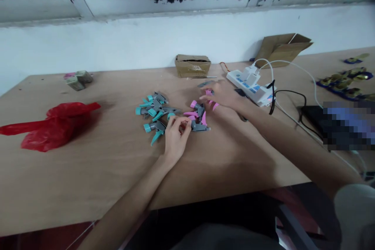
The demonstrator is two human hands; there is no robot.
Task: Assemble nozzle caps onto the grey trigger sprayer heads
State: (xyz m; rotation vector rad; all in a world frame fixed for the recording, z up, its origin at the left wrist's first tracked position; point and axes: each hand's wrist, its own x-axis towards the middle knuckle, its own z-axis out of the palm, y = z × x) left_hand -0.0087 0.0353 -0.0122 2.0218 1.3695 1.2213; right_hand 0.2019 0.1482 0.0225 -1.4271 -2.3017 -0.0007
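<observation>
Grey trigger spray heads with teal caps and levers lie in a loose pile left of centre on the table. Right of them is a small group of grey-and-pink spray heads. My left hand reaches between the two groups, its thumb and forefinger closed at the pink cap of the nearest spray head. Slightly farther back, my right hand has its fingers bent around another grey-and-pink spray head, whose pink parts show beneath the fingers. The hand hides most of its body.
A red plastic bag lies at the left, with small greenish blocks behind it. Along the wall stand a small cardboard box and an open carton. A power strip with cables sits beyond my right forearm.
</observation>
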